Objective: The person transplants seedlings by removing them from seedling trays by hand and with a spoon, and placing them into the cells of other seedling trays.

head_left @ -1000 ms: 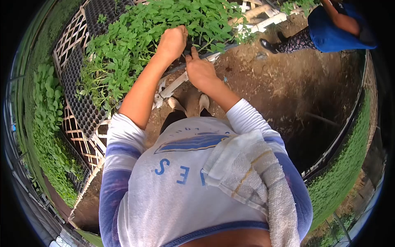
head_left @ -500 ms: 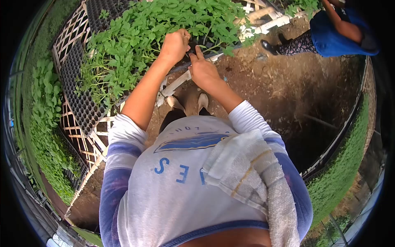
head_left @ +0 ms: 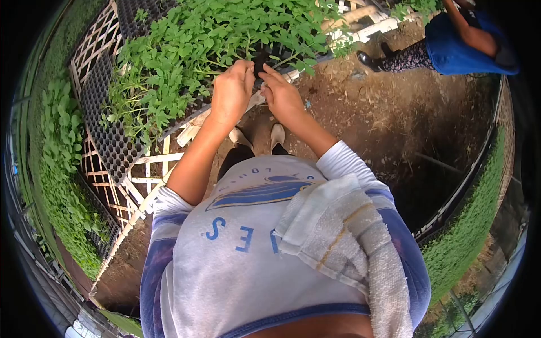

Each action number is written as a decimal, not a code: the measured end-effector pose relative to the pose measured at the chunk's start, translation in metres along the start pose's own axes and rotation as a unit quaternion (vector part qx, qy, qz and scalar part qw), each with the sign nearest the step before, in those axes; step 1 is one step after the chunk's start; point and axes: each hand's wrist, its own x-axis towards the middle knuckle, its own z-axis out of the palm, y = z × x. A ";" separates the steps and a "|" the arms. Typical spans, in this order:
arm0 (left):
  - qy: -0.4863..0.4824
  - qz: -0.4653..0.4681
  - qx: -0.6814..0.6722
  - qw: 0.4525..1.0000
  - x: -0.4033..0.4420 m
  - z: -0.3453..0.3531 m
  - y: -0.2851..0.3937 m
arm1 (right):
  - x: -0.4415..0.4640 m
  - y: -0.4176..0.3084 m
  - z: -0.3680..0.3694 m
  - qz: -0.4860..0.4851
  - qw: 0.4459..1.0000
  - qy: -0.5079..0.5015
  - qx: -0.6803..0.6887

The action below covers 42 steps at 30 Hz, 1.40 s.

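Leafy green seedlings (head_left: 186,50) fill black trays at the top centre. At their near edge my left hand (head_left: 231,93) is closed, its fingertips pressed together; what they hold, if anything, is too small to tell. My right hand (head_left: 280,96) is just to the right, with its index and middle fingers stretched toward a dark gap (head_left: 260,59) among the plants. The two hands are close together but apart at the fingertips.
An empty black cell tray (head_left: 107,124) lies on a pale lattice bench (head_left: 152,169) at the left. Another person (head_left: 462,45) in blue stands at the upper right on the bare soil (head_left: 360,112). More seedlings (head_left: 62,169) grow at the far left.
My left hand has come down from the plants toward my body. My right hand has shifted slightly, its fingers now more spread.
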 end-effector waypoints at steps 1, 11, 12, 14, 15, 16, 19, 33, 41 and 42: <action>0.002 -0.002 0.004 1.000 -0.004 0.000 0.003 | 0.000 0.000 -0.001 0.009 0.999 0.026 0.035; -0.038 -0.017 -0.090 0.995 -0.026 -0.002 0.048 | -0.019 0.002 -0.047 0.036 0.991 0.099 0.083; -0.052 -0.026 -0.110 0.992 -0.023 -0.001 0.051 | -0.026 0.012 -0.053 0.032 0.993 0.104 0.051; -0.047 0.027 -0.089 0.995 -0.008 0.005 0.049 | -0.037 0.031 -0.074 0.123 0.991 0.051 -0.032; -0.039 0.077 -0.066 0.994 0.001 0.010 0.046 | -0.040 0.046 -0.080 0.139 0.984 0.030 -0.103; -0.039 0.077 -0.066 0.994 0.011 0.013 0.042 | -0.043 0.060 -0.081 0.154 0.973 0.010 -0.173; -0.017 0.074 0.035 0.996 0.039 0.016 0.034 | -0.035 0.070 -0.072 0.196 0.974 -0.001 -0.114; -0.171 0.099 0.108 0.974 0.078 0.054 0.033 | 0.013 0.072 -0.005 0.344 0.736 0.097 0.575; -0.214 -0.135 -0.127 0.959 0.093 0.054 0.015 | 0.014 0.077 -0.009 0.341 0.716 0.074 0.605; -0.217 -0.162 -0.173 0.947 0.099 0.053 0.007 | 0.012 0.079 -0.011 0.348 0.709 0.059 0.611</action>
